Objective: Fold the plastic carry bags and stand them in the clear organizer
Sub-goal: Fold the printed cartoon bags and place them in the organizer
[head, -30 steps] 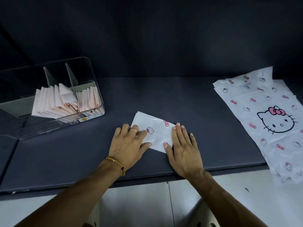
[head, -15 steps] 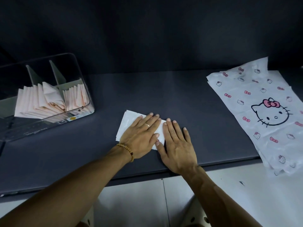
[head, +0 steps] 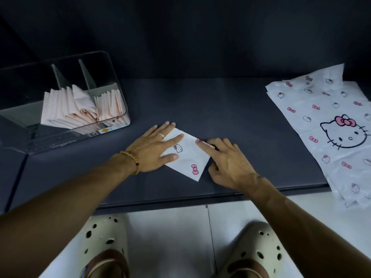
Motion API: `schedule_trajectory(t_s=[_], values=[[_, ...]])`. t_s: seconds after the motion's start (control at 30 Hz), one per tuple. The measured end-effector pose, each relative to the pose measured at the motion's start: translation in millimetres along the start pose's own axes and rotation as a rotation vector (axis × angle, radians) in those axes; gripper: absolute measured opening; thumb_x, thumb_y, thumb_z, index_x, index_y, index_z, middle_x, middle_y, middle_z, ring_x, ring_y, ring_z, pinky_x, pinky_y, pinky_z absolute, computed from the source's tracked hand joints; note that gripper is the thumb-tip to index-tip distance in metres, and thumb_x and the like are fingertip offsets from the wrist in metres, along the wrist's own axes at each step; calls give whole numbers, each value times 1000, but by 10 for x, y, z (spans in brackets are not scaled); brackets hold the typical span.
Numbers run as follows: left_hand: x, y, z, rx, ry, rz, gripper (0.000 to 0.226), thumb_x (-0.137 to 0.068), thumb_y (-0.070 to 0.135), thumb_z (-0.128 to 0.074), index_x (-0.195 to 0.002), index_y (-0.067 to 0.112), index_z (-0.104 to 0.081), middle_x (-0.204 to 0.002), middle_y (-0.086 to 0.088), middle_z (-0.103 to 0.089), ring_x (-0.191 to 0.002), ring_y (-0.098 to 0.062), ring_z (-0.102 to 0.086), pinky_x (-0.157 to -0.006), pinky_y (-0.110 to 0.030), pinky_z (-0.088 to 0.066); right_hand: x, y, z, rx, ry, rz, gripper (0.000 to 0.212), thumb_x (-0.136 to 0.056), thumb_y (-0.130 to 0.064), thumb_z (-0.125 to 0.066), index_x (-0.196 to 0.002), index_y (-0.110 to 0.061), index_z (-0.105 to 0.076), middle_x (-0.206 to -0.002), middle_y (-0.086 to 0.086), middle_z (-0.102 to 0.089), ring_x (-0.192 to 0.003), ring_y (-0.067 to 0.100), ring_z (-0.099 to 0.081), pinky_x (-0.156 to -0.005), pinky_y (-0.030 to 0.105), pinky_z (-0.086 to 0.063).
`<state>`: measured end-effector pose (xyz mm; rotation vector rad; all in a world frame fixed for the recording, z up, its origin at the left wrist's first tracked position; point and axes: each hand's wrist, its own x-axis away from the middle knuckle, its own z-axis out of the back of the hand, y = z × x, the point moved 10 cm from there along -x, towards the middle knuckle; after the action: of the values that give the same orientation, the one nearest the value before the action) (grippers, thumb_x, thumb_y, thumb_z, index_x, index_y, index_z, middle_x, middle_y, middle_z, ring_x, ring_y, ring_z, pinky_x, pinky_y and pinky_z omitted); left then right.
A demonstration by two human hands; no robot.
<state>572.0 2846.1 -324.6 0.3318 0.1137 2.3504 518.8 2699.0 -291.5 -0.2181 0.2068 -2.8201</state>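
The left hand (head: 154, 149) lies flat on the folded bag (head: 185, 155), fingers straight and spread, pressing down its left part – holding nothing, just pinning it. The right hand (head: 226, 159) sits at the bag's right edge with its forefinger stretched onto the upper right corner and the other fingers loosely curled on the dark surface (head: 220, 109); it seems to be touching and creasing rather than gripping, though whether the thumb has caught the edge underneath I cannot tell.

The folded bag is a small white packet with a cat face and pink bows, lying flat between the two hands near the front edge of the surface. Its long axis runs on a slant, from upper left under the left hand down to a point at the lower right.

What matters next, I would judge, is the clear organizer (head: 112, 93) – taking the bag as the mark, it stands up and to the left, on the left hand's side and well apart from the right. So the left hand is the nearer one to carry the packet over and stand it among the pale folded bags (head: 68, 109) already upright in there.

To the right of the bag, well apart, lies the stack of unfolded printed bags (head: 329, 121), hanging over the surface's front edge.
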Motion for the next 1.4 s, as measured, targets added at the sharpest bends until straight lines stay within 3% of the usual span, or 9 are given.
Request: schedule_trajectory(t_s=[0.17, 0.4, 0.6, 0.73, 0.83, 0.93, 1.1, 1.27, 1.4], values=[[116, 154, 430, -129, 204, -32, 32, -90, 37, -54, -120, 29, -64, -138, -5, -44, -132, -26, -30, -98, -40, -30, 58, -330, -34, 123, -66, 120, 43, -88, -46, -49, -121, -19, -56, -111, 0, -52, -105, 21, -45, -89, 34, -37], [496, 294, 76, -81, 92, 118, 90, -73, 80, -32, -140, 20, -40, -131, 0, -43, -118, -22, -37, -97, -36, -38, 171, -587, 56, 175, 76, 206, 32, -90, -37, -60, -106, -10, -67, -124, 8, -62, -109, 27, -57, -85, 39, -46], [621, 413, 322, 44, 354, 39, 32, -92, 34, -55, -115, 15, -66, -121, -9, -63, -110, -29, -54, -92, -36, -49, 76, -433, 29, -2, 22, 67, 52, -83, -37, -61, -129, -16, -51, -124, 1, -59, -117, 21, -48, -93, 34, -38], [593, 42, 253, 396, 290, 242, 35, -98, 37, -40, -102, 12, -65, -95, -5, -63, -100, -20, -53, -86, -35, -46, -87, -221, 165, -280, 119, -140, 20, -95, -28, -52, -107, -15, -61, -89, 8, -62, -85, 28, -57, -75, 36, -48], [524, -187, 312, 573, 388, 434, 40, -99, 38, -39, -76, 9, -54, -68, -7, -54, -71, -29, -51, -69, -41, -44, -278, -71, 107, -473, 94, -320, 23, -95, -29, -53, -82, -10, -56, -72, 6, -62, -72, 29, -57, -64, 36, -49], [393, -333, 329, 608, 425, 616, 43, -99, 37, -40, -61, 17, -38, -68, -10, -53, -76, -40, -52, -65, -38, -39, -402, 78, -19, -612, 65, -500, 28, -92, -29, -57, -70, -13, -53, -66, 5, -59, -68, 26, -55, -59, 30, -46], [347, -502, 284, 292, 358, 839, 29, -95, 37, -43, -92, 13, -59, -93, -15, -64, -86, -39, -59, -64, -36, -39, -514, 174, -135, -543, 42, -621, 24, -86, -34, -60, -76, -12, -66, -71, 6, -67, -72, 23, -62, -64, 30, -54], [220, -92, 469, 93, 540, 386, 32, -90, 19, -52, -120, 9, -57, -122, -13, -56, -109, -36, -53, -92, -44, -44, -569, 182, -137, -474, 67, -609, 23, -85, -35, -60, -75, -14, -63, -71, 4, -66, -75, 24, -63, -65, 31, -54], [18, 290, 136, 18, 327, 87, 49, -101, 23, -34, -146, 4, -29, -153, -12, -28, -144, -26, -22, -118, -31, 1, -580, 113, -124, -490, 48, -453, 24, -87, -35, -62, -104, -19, -53, -88, 0, -66, -90, 25, -61, -74, 31, -49]])
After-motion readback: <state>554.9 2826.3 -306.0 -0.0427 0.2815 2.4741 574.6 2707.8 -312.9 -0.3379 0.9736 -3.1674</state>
